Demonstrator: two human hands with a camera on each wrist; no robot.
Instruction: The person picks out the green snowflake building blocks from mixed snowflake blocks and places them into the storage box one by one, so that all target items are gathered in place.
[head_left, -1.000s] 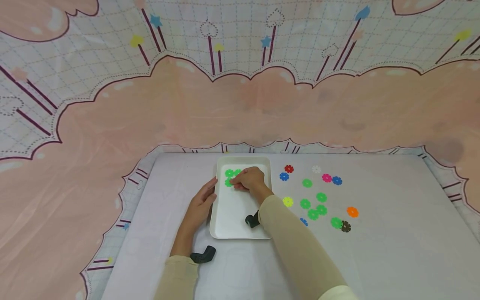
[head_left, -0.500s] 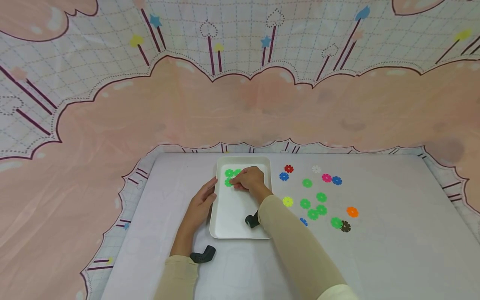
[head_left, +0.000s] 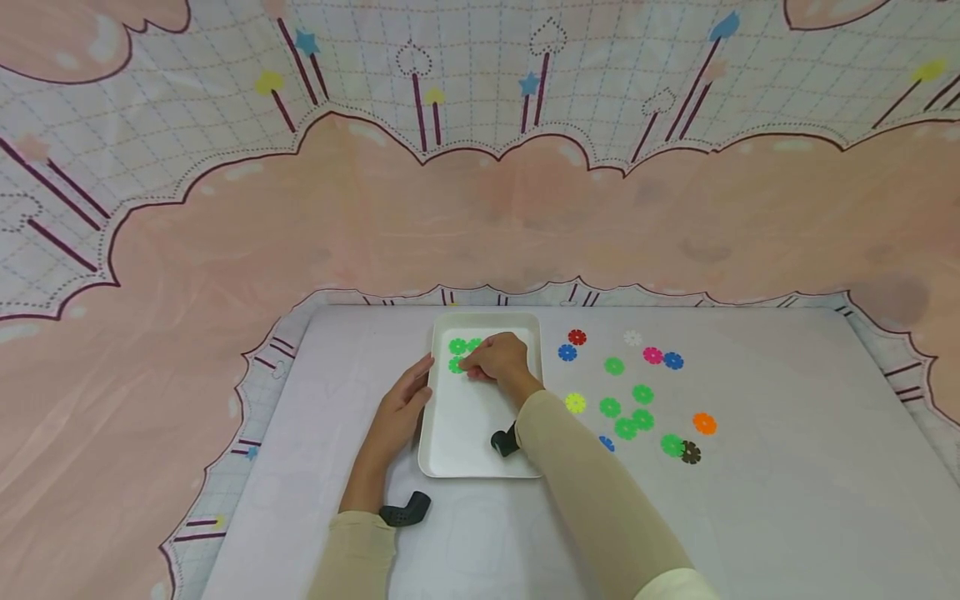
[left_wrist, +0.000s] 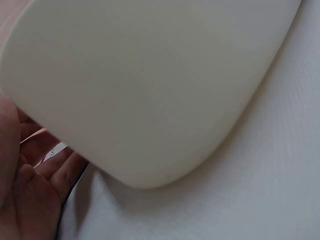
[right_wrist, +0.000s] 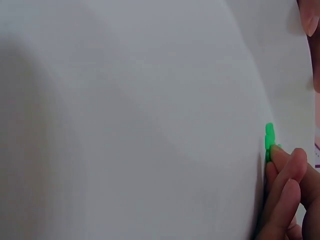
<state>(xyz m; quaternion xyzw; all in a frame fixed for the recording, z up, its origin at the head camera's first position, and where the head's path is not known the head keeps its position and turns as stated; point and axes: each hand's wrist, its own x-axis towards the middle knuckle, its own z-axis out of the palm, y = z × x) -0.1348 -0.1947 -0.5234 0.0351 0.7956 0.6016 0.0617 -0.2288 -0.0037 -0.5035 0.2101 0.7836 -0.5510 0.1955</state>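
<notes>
My left hand (head_left: 401,404) rests against the left rim of a white rectangular tray (head_left: 476,437), its fingers fairly straight along the edge. In the left wrist view the tray wall (left_wrist: 145,100) hides part of those fingers. Over the upper part of the tray, my right hand (head_left: 501,358) pinches a green interlocking disc (head_left: 456,365) with thumb and finger. The right wrist view shows that green disc (right_wrist: 270,134) at the fingertips (right_wrist: 281,156), low against the tray. Two other green discs (head_left: 457,345) lie just beyond, one partly beside the hand.
Right of the tray lie several loose notched discs on the white table: green (head_left: 642,394), yellow (head_left: 575,403), red (head_left: 577,337), pink (head_left: 652,356), orange (head_left: 704,424), brown (head_left: 691,452), white and blue. One blue disc (head_left: 607,443) is half hidden by the right sleeve.
Both hands, the tray and the discs stay in place. The head view shifts very slightly.
</notes>
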